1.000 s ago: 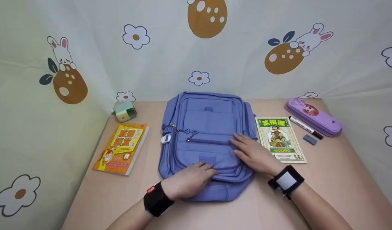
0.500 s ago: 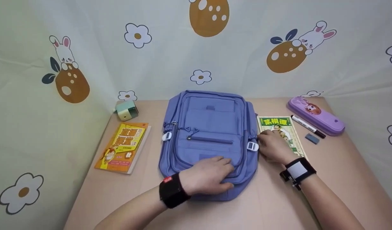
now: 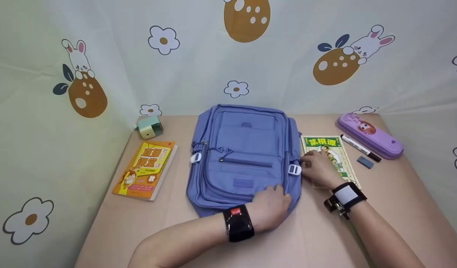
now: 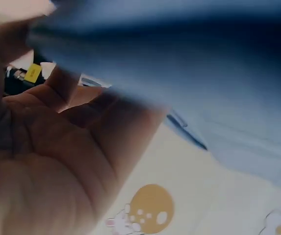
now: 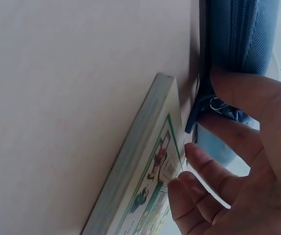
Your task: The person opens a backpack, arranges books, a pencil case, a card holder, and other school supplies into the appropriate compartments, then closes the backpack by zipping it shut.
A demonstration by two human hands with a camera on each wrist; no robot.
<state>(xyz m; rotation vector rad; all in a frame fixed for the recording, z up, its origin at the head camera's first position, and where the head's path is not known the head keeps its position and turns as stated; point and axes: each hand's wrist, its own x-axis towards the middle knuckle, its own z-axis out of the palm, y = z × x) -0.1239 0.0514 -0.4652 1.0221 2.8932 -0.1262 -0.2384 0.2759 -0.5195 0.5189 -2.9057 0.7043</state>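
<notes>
A blue-purple backpack (image 3: 247, 145) lies front up in the middle of the table, its top toward the curtain. At its lower right corner, my left hand (image 3: 271, 208) grips the fabric; in the left wrist view the blue cloth (image 4: 218, 83) runs between thumb and fingers. My right hand (image 3: 319, 169) is at the bag's right side, beside a white buckle (image 3: 295, 170). There, in the right wrist view, thumb and forefinger pinch a dark blue zipper pull (image 5: 195, 115) near the zipper (image 5: 241, 34). The other fingers hang just over a green-bordered book (image 3: 325, 143), partly hidden by that hand.
To the left lie an orange book (image 3: 144, 171) and a green-and-cream pencil sharpener (image 3: 150, 127). On the right are a purple pencil case (image 3: 370, 136), a black-and-white marker (image 3: 360, 148) and a grey-blue eraser (image 3: 365, 162). A printed curtain (image 3: 198, 67) surrounds the table (image 3: 168, 230).
My right hand has gone from the bag's front to its right side and taken hold of the zipper pull. My left hand has slid right along the bag's bottom to the corner.
</notes>
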